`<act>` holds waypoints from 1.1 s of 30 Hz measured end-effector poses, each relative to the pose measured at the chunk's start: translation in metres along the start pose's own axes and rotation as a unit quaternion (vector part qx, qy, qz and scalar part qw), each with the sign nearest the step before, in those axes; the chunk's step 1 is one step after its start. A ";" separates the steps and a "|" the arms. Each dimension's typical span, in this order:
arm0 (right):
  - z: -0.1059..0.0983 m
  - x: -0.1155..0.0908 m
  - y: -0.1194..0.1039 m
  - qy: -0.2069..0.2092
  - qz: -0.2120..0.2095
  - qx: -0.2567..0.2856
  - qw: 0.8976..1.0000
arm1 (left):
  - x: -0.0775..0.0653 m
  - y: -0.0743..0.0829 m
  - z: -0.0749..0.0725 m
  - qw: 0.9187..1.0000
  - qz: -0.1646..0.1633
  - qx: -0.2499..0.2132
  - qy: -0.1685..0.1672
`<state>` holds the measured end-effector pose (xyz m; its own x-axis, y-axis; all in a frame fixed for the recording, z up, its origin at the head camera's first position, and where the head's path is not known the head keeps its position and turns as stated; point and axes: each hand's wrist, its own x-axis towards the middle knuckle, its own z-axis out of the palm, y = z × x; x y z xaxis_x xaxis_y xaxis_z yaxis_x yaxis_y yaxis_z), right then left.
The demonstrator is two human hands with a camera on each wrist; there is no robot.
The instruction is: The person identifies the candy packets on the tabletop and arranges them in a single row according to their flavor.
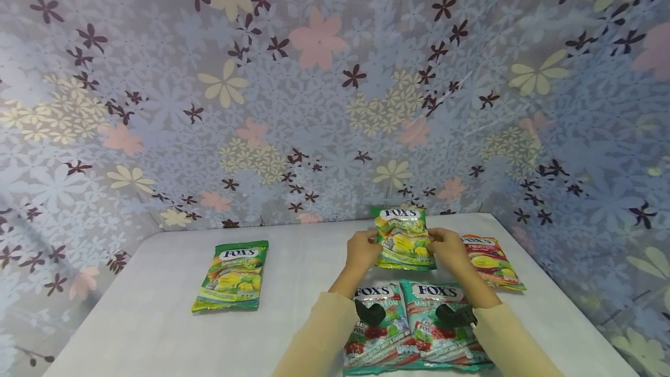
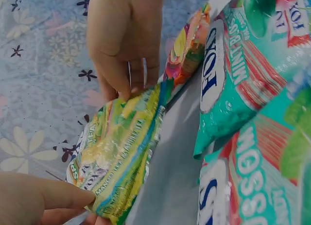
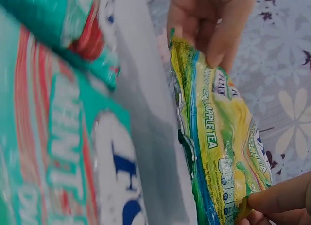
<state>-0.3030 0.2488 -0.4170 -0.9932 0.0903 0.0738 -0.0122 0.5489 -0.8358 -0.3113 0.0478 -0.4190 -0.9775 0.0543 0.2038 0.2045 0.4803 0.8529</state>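
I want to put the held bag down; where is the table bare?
The widest bare patch of white table lies between the lone green bag and the left sleeve; another runs from that bag to the table's left edge. The right side is crowded: two teal bags, a red bag, and the held green bag.

White tabletop (image 1: 298,301): carries candy bags
Left: green-and-yellow Spring Tea bag (image 1: 235,280)
Near right: teal Mint Blossom bags (image 1: 445,339), side by side
Far right: red Fruits bag (image 1: 490,262)
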 end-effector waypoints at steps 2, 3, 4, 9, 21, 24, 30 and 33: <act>0.000 -0.003 -0.002 -0.002 0.006 0.038 0.999 | -0.001 -0.002 -0.003 1.000 0.005 0.002 0.003; 0.001 -0.004 -0.003 -0.003 0.008 0.057 0.998 | -0.002 -0.003 -0.004 1.000 0.006 0.002 0.005; 0.001 -0.006 -0.004 -0.004 0.012 0.072 0.997 | -0.004 -0.004 -0.005 1.000 0.008 0.002 0.008; 0.006 -0.013 -0.006 -0.010 0.024 0.106 0.994 | -0.011 -0.012 -0.010 1.000 0.008 -0.014 0.014; 0.017 -0.030 -0.018 -0.045 0.063 0.157 0.985 | -0.028 -0.022 -0.030 0.998 -0.010 -0.055 -0.001; 0.019 -0.035 -0.021 -0.057 0.056 0.159 0.984 | -0.033 -0.026 -0.037 0.998 -0.007 -0.059 -0.001; 0.025 -0.045 -0.024 -0.074 0.033 0.174 0.981 | -0.046 -0.036 -0.051 0.996 -0.012 -0.086 -0.008; 0.028 -0.049 -0.025 -0.078 0.029 0.194 0.978 | -0.051 -0.040 -0.056 0.995 -0.019 -0.102 -0.012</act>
<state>-0.2575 0.2076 -0.4152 -0.9988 -0.0323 -0.0373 0.0306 0.1884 -0.9816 -0.2669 -0.0230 -0.4365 -0.9850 0.0627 0.1606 0.1720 0.2952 0.9398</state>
